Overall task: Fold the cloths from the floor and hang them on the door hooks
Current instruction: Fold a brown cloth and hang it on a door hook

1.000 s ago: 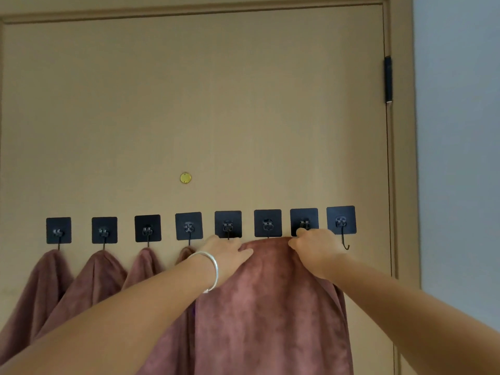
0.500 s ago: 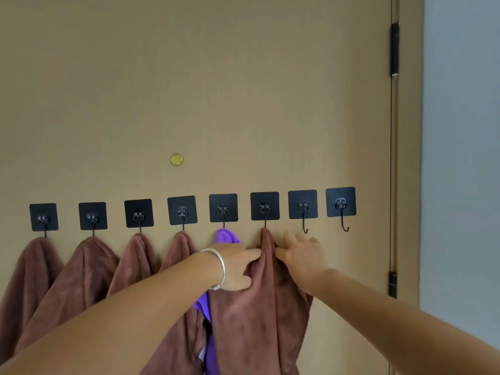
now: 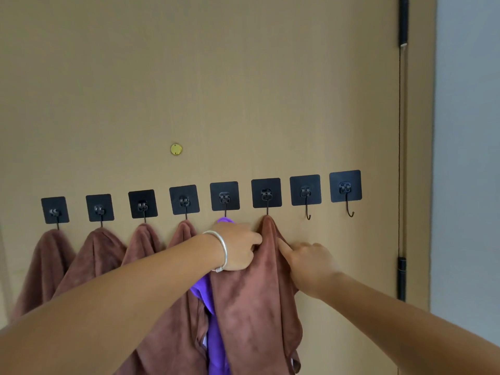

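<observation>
Brown plush cloth (image 3: 254, 293) hangs from the sixth black square adhesive hook (image 3: 266, 193) on the tan door (image 3: 243, 90). Left of that hook, the left hand (image 3: 238, 246) pinches its fold; right of it, the right hand (image 3: 308, 262) presses an extended finger against the cloth's edge.

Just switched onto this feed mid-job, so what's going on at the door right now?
A person is hanging cloths on a row of eight black hooks on the door. Both hands are on a brown cloth hanging from the sixth hook: the left hand grips its fold, the right hand touches its other side. Four brown cloths and a purple cloth hang on the first five hooks. The last two hooks are bare.
</observation>
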`<act>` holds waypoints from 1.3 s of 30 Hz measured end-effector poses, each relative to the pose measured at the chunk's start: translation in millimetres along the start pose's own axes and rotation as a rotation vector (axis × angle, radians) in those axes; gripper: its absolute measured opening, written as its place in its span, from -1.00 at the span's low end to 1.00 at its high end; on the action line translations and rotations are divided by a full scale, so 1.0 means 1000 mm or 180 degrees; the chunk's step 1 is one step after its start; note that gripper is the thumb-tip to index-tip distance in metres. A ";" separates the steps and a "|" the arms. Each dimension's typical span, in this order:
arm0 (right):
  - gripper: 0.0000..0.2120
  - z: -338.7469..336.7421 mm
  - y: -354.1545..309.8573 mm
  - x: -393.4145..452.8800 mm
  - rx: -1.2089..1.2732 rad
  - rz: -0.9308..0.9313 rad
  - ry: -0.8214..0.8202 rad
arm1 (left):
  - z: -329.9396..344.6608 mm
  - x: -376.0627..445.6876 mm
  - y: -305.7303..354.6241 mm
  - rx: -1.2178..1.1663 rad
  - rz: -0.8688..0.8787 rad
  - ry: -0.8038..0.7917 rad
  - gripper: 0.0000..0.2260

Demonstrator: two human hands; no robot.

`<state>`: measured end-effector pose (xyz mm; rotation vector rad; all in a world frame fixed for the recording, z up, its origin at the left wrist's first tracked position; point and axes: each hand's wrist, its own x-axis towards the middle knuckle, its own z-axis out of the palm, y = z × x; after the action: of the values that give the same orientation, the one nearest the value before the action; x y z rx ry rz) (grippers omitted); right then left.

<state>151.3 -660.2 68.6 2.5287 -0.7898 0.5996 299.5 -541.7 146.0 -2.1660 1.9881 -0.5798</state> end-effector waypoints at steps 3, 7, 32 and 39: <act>-0.34 -0.001 0.000 0.001 0.0073 -0.0030 0.0022 | 0.006 0.002 -0.002 -0.0067 -0.0143 0.0024 -0.91; -0.37 -0.001 0.003 0.001 0.0221 -0.0077 0.0062 | 0.030 0.012 0.013 -0.1464 -0.0558 -0.0614 -0.84; -0.80 -0.020 0.021 -0.011 0.0331 0.0026 0.1113 | 0.003 0.015 0.017 0.0364 -0.0311 0.2055 -0.67; -0.71 -0.067 0.054 -0.044 -0.0535 0.0549 0.1208 | -0.014 0.049 0.037 0.0256 0.0329 0.2635 -0.50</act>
<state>67.5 -648.1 115.6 2.1183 -0.8772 0.9899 262.8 -592.2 154.8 -1.9144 2.3267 -1.7153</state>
